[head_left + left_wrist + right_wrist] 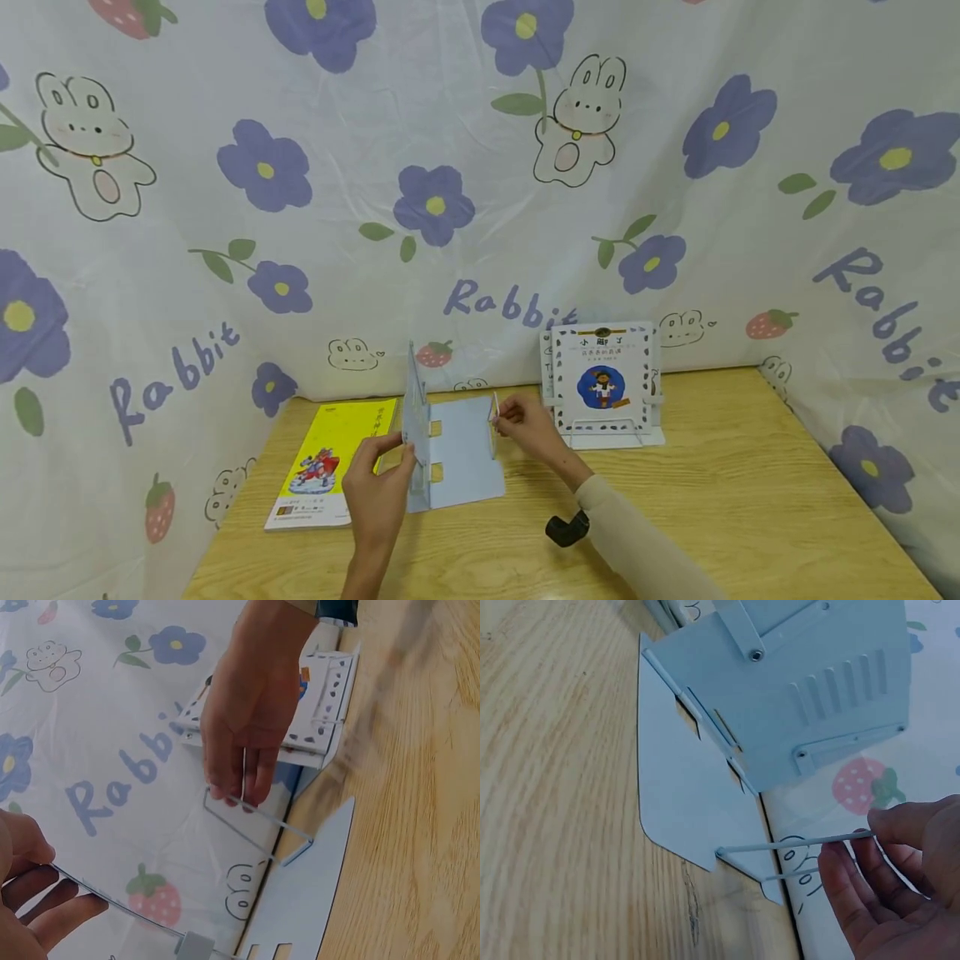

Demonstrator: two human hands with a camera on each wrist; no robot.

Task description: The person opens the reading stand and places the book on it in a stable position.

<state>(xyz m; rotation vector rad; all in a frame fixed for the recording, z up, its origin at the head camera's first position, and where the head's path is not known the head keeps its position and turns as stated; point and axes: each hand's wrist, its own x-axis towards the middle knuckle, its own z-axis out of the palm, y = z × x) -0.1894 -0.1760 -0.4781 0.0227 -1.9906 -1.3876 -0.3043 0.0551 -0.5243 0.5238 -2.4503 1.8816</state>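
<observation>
A pale blue metal book stand stands on the table, its base plate (468,450) flat and its back panel (817,697) raised upright. My left hand (378,492) grips the outer edge of the back panel, fingers on one side and thumb on the other. At the base's opposite end, a wire support (795,843) rises from the plate. My right hand (528,425) pinches the free end of this wire between thumb and fingers. In the right wrist view, slots, rivets and folded bars show on the back panel.
Left of the stand lies a yellow book (341,442). Behind my right hand, another white stand (656,435) holds a white picture book (602,358) upright. A rabbit-and-flower curtain (435,292) hangs along the table's back edge. Something black (567,529) sits at my right wrist.
</observation>
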